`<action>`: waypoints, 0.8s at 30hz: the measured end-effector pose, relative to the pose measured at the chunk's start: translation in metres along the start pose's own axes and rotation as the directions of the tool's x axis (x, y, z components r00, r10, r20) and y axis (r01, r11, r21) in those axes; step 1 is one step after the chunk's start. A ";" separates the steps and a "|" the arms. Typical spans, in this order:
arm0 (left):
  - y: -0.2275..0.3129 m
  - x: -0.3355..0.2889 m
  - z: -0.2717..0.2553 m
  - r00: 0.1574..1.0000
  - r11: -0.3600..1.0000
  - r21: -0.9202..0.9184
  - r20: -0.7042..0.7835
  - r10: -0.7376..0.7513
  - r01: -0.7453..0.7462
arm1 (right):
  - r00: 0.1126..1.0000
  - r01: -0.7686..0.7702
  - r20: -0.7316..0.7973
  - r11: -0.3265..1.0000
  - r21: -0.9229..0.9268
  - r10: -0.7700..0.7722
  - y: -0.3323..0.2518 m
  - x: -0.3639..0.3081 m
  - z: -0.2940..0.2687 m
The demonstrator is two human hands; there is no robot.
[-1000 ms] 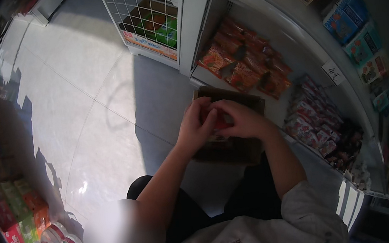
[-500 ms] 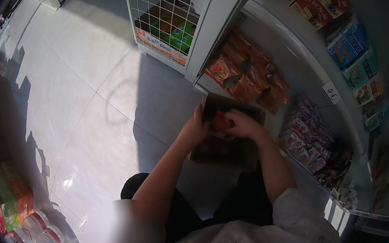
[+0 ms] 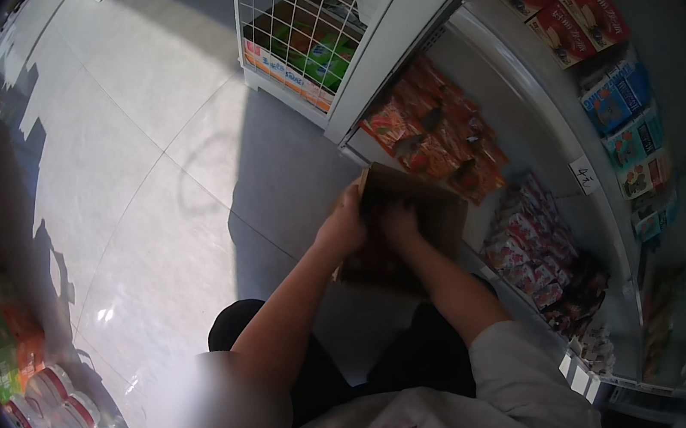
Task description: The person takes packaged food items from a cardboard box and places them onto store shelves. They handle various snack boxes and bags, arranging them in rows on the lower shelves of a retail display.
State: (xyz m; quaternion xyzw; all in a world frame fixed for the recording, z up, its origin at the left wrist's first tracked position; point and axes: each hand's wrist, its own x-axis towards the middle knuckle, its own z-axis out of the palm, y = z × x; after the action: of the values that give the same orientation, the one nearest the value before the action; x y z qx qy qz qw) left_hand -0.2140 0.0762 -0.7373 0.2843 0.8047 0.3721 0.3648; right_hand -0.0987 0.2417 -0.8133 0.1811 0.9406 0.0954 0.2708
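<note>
A brown cardboard box (image 3: 436,210) is tilted in front of me, its inside in deep shade. My left hand (image 3: 343,227) grips its left rim, fingers wrapped over the edge. Down inside the box is my right hand (image 3: 399,222); its fingers are lost in the shadow, and whether they hold anything does not show. Dim reddish packets (image 3: 376,253) lie in the box near that hand. Just beyond the box, orange-red snack bags (image 3: 436,128) lie in rows on the low shelf.
Right of the box, the shelf holds small white-and-red packets (image 3: 524,238). Red boxes (image 3: 561,25) and blue packets (image 3: 618,100) stand higher up. A white wire rack (image 3: 302,33) is ahead. Clear round jars (image 3: 84,421) stand at the lower left on the sunlit tiled floor (image 3: 149,187).
My right hand has gone deeper into the box, and the red packet at its fingers is out of sight. My left hand keeps hold of the rim. The view has shifted slightly.
</note>
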 end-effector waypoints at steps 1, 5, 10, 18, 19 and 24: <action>0.000 0.000 0.000 1.000 1.000 -0.006 0.012 -0.012 0.012 | 1.000 0.004 -0.004 1.000 0.026 -0.004 0.000 0.001 0.004; -0.005 0.002 0.002 1.000 1.000 0.002 -0.012 0.022 -0.022 | 1.000 -0.007 0.002 0.994 0.110 0.007 0.001 0.010 0.021; 0.004 0.009 0.008 0.999 0.998 -0.041 -0.026 0.041 -0.042 | 0.999 0.047 -0.015 0.999 0.025 -0.046 0.024 0.023 0.059; 0.018 0.001 -0.009 0.999 0.998 -0.035 0.005 -0.052 0.052 | 0.982 -0.160 0.149 0.928 0.336 0.116 0.007 0.011 0.007; 0.014 0.004 -0.008 0.998 0.998 -0.030 0.000 -0.058 0.058 | 0.984 -0.141 0.153 0.919 0.368 0.090 0.007 0.009 0.001; 0.020 0.004 -0.008 0.995 0.996 -0.021 0.043 -0.085 0.086 | 0.973 -0.073 0.226 0.866 0.495 -0.047 0.034 0.018 0.052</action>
State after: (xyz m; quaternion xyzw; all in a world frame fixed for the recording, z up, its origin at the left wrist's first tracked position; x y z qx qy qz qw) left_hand -0.2191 0.0877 -0.7187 0.2531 0.8040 0.3594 0.4004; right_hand -0.0747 0.2844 -0.8555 0.2613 0.8940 -0.1713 0.3211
